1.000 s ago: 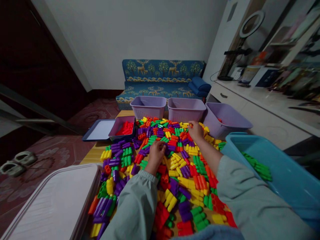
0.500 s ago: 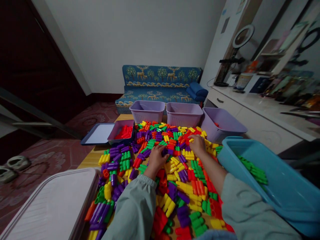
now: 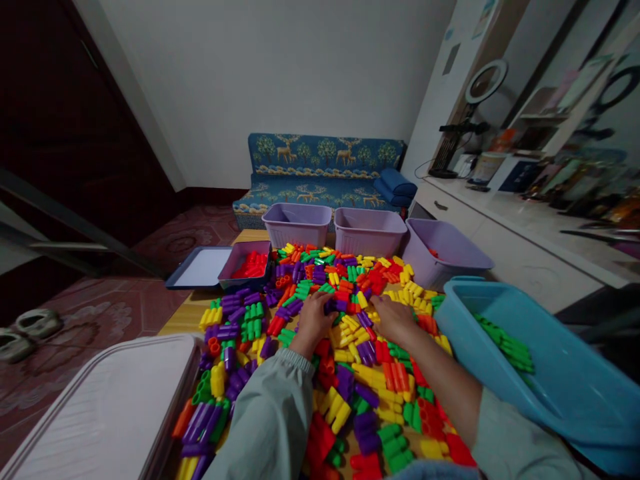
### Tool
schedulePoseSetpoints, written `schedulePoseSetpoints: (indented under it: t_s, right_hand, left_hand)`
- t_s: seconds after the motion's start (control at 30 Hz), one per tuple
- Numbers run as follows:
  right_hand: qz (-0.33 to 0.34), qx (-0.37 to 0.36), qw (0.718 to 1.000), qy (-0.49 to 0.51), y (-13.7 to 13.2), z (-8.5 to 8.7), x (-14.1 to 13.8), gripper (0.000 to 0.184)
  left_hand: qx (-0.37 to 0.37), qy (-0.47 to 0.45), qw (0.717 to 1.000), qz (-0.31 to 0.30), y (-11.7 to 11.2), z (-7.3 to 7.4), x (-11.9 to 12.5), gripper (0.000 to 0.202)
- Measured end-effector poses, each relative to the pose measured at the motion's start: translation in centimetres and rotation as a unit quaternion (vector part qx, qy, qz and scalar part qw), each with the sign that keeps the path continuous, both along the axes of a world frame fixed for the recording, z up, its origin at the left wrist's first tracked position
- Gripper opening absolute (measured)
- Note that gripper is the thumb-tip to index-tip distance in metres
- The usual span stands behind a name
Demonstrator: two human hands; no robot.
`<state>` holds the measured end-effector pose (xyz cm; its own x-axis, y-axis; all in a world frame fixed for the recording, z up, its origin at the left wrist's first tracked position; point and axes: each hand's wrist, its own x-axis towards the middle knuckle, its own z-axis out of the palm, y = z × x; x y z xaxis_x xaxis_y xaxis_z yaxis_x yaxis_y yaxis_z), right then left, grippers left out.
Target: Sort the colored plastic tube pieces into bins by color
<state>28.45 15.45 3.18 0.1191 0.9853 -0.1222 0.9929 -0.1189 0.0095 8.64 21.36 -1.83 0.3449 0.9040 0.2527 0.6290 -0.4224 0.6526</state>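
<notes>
My left hand (image 3: 314,321) is over the middle of the pile, its fingers closed around a purple toy block (image 3: 336,305) made of joined tubes. Just to the right, my right hand (image 3: 394,320) points leftward with bent fingers. A yellow block (image 3: 362,300) sits at its fingertips and appears pinched there; the grip is partly hidden. Beneath and around both hands lie many plastic blocks in red, yellow, green and purple, among them yellow blocks (image 3: 370,375), a purple block (image 3: 366,430) and green blocks (image 3: 395,448).
A blue tub (image 3: 565,373) with green blocks stands at right. Lilac bins (image 3: 299,230) line the far edge; the right one (image 3: 445,260) holds something red. A small box (image 3: 235,267) of red blocks is at far left. A white-lidded container (image 3: 110,407) fills the near left.
My right hand has come back and leftward from the far right of the pile, with a yellow block at its fingertips. The left hand has hardly moved and keeps the purple block.
</notes>
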Motion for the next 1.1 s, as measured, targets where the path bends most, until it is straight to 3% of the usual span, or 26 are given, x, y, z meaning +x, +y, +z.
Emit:
schedulePoseSetpoints:
  t_s: [0.1, 0.23, 0.33, 0.53, 0.67, 0.8, 0.87, 0.93, 1.1]
  right_hand:
    - [0.009, 0.008, 1.000, 0.008, 0.1, 0.2, -0.1, 0.042]
    - [-0.040, 0.048, 0.996, 0.056, 1.1, 1.4, 1.0, 0.022]
    - [-0.049, 0.102, 0.989, 0.093, 2.0, 1.5, 0.6, 0.025]
    - [0.022, 0.086, 0.993, 0.080, 2.7, -0.9, -3.8, 0.041]
    - [0.019, 0.084, 0.995, 0.052, 2.6, -2.0, -5.6, 0.040]
    - [0.020, 0.137, 0.979, 0.148, 2.9, -3.0, -5.6, 0.030]
    - [0.004, 0.161, 0.952, 0.260, 3.1, -3.6, -5.6, 0.025]
    - [-0.040, 0.147, 0.905, 0.397, 3.3, -4.3, -5.9, 0.023]
    - [-0.128, 0.072, 0.728, 0.670, 2.9, -4.4, -6.9, 0.022]
  left_hand:
    - [0.001, 0.001, 1.000, 0.005, -0.1, 0.1, 0.0, 0.045]
    - [0.004, 0.003, 1.000, 0.019, -0.1, 0.1, -0.1, 0.038]
    - [0.007, 0.000, 1.000, 0.023, -0.1, 0.0, -0.1, 0.037]
    - [0.011, -0.015, 0.999, 0.026, -0.1, -0.1, -0.1, 0.034]
    - [0.006, -0.018, 0.999, 0.046, -0.1, -0.1, -0.1, 0.035]
    - [0.009, -0.037, 0.998, 0.044, 0.0, -0.1, -0.1, 0.039]
    - [0.009, -0.057, 0.997, 0.049, 0.2, -0.4, -0.1, 0.036]
    - [-0.002, -0.088, 0.995, 0.051, 0.4, -0.7, -0.1, 0.030]
    - [-0.044, -0.155, 0.985, 0.066, 0.7, -1.0, 0.0, 0.025]
